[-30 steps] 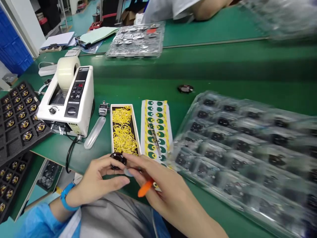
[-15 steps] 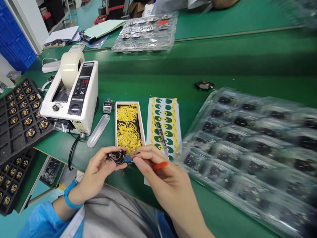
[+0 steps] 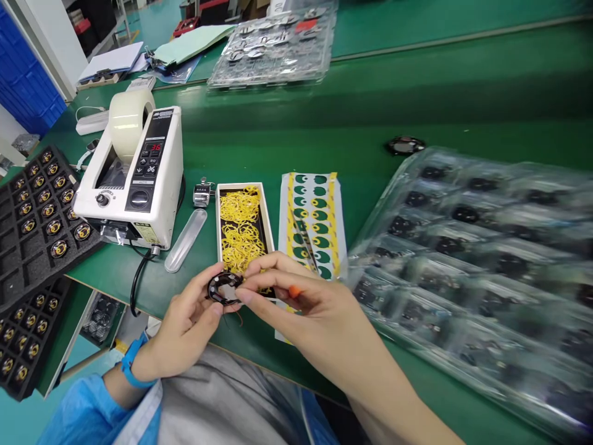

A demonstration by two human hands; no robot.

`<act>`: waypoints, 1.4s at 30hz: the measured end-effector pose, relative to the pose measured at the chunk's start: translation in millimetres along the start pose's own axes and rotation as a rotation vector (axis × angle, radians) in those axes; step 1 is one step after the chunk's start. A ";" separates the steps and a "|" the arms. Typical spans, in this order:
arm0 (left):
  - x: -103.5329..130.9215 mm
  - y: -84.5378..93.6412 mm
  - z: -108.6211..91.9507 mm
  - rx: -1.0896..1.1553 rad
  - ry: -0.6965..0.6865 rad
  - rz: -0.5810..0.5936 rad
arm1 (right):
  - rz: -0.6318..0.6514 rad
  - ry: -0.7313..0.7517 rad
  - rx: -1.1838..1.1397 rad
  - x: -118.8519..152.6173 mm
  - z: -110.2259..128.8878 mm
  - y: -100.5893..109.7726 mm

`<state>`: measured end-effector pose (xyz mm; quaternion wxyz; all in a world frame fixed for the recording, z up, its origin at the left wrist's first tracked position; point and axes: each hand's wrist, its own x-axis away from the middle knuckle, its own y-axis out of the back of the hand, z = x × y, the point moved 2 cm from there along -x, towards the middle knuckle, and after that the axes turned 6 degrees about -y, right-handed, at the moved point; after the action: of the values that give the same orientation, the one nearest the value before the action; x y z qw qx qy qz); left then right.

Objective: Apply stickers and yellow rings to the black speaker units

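My left hand (image 3: 189, 321) is closed around a small round black part (image 3: 225, 288) with a silvery grey centre, holding its rim between thumb and fingers. Thin reddish wire shows below the part. My right hand (image 3: 296, 296) is pinched at the part's right edge, thumb and fingertips touching or nearly touching it. An orange-ended tool (image 3: 294, 290) is tucked among the right fingers; the rest of it is mostly hidden. Just beyond both hands stands a white-rimmed box (image 3: 219, 216) of yellow rings (image 3: 241, 238). A sheet of green and yellow stickers (image 3: 340, 235) lies to its right, with tweezers (image 3: 304, 241) on it.
A white tape dispenser (image 3: 160, 179) stands left, near black foam trays (image 3: 18, 259) of round parts. A tally counter (image 3: 202, 193) and clear plastic strip (image 3: 185, 241) lie beside the box. A clear blister tray (image 3: 393, 321) fills the right; another round part (image 3: 404, 145) lies behind it.
The round part now shows a silvery centre instead of a dark face. The blue piece at my right fingertips is no longer visible. My right hand has moved closer over the part.
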<state>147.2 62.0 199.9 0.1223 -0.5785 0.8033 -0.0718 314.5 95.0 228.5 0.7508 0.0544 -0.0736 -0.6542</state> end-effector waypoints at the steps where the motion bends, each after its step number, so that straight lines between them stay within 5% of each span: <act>1: 0.6 0.7 0.2 -0.011 0.006 -0.001 | 0.001 0.006 0.012 -0.1 0.5 0.0; 26: -0.2 -4.3 0.1 0.026 0.084 -0.053 | -0.021 0.049 0.027 -2.6 -1.5 -3.1; 42: -5.3 -11.0 4.5 -0.016 0.077 -0.199 | -0.213 0.353 0.309 10.4 -7.1 -17.0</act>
<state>160.1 63.7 199.1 0.0787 -0.6532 0.7465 -0.0994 300.6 82.2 218.9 0.6618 0.2891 -0.0342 -0.6908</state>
